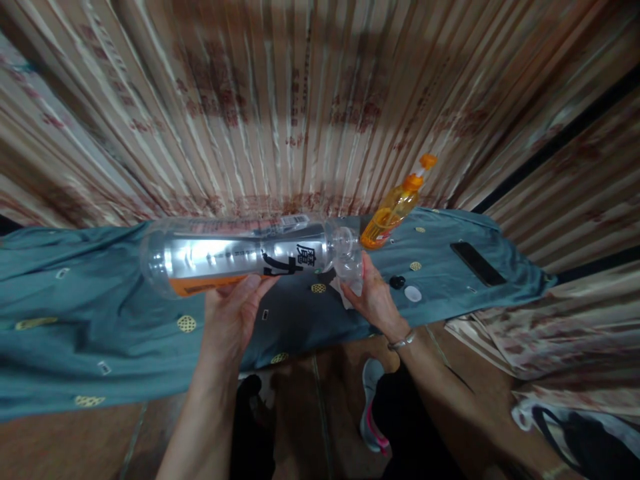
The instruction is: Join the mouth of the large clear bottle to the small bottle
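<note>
My left hand (234,308) is closed around the lower side of a large clear bottle (235,253) with a silver and orange label. The bottle lies almost level above the table, its neck toward the right. My right hand (374,293) grips a small clear plastic container (350,265), its fingers wrapped round the right side. The bottle's mouth meets or overlaps the small container's top; I cannot tell whether they touch. Something white, like tissue (345,293), shows just below that container.
A pump bottle of orange liquid (393,213) stands behind my right hand. A black cap (397,282), a white cap (413,294) and a dark phone (477,263) lie to the right on the teal cloth (100,320). A patterned curtain (300,100) hangs behind.
</note>
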### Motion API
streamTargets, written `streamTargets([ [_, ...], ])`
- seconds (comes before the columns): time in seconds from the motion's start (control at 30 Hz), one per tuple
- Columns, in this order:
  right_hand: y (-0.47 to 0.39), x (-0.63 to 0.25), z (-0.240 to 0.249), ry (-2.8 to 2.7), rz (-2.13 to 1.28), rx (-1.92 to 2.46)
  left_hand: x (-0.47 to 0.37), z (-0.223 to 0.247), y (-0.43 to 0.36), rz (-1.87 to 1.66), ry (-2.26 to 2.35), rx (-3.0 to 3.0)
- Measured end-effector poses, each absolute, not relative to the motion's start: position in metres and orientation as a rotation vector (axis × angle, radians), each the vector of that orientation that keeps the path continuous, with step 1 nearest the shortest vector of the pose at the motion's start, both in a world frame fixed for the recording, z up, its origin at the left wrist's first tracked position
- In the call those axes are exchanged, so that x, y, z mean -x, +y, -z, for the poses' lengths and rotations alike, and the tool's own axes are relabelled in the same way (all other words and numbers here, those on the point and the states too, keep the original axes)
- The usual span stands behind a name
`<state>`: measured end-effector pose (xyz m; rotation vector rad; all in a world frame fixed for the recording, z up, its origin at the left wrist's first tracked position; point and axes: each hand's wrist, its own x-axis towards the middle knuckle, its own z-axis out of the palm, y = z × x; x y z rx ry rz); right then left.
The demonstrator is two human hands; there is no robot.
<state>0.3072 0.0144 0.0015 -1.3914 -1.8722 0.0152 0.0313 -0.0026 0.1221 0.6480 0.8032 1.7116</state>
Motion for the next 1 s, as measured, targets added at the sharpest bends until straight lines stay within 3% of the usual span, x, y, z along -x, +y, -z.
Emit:
streamTargets([
  [1.0, 0.016, -0.299, 0.004, -1.851, 0.06, 1.397, -0.038, -0.11, -0.003, -1.64, 0.828, -0.519],
])
